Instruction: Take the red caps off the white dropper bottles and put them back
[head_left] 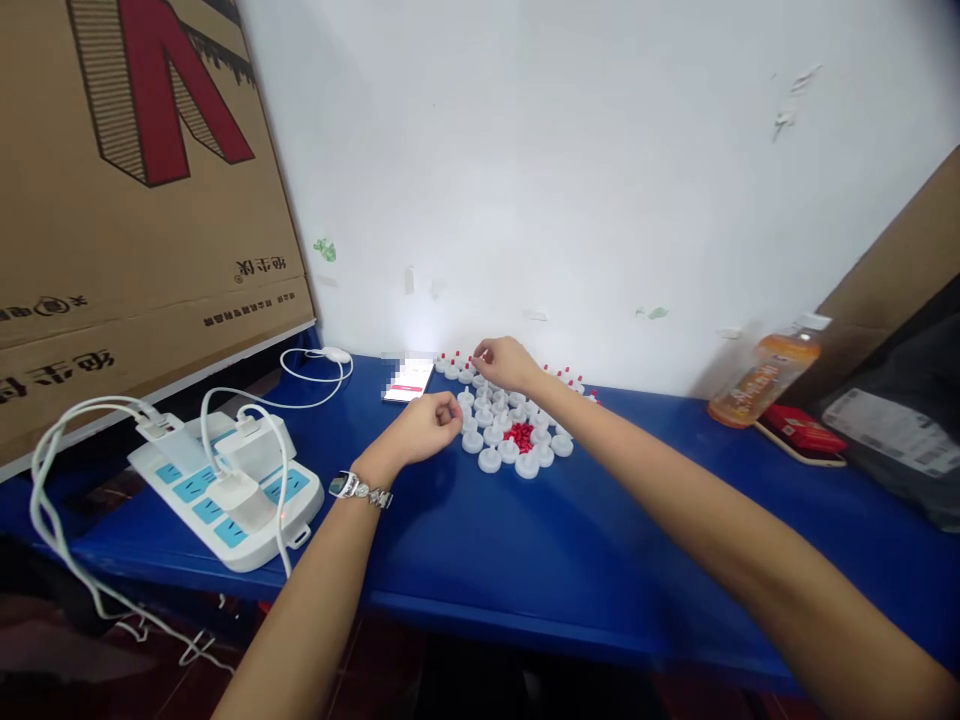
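Many white nozzle lids (527, 465) stand with their spouts up in a cluster on the blue table, around a small heap of red caps (519, 437). Lids in the back row wear red caps on their spouts. My right hand (508, 362) reaches over the back left of the cluster, thumb and forefinger pinched at a small red cap (471, 360) on a spout. My left hand (433, 428), with a silver watch at the wrist, is curled closed at the cluster's left edge. Whatever its fingers might hold is hidden.
A lit phone (409, 380) lies beyond my left hand. On the left are a white power strip (225, 500) with chargers and looping cables, and a big cardboard box (150, 230). At right, an orange drink bottle (769, 372) leans near a red packet (804, 430) and a dark bag (900, 420).
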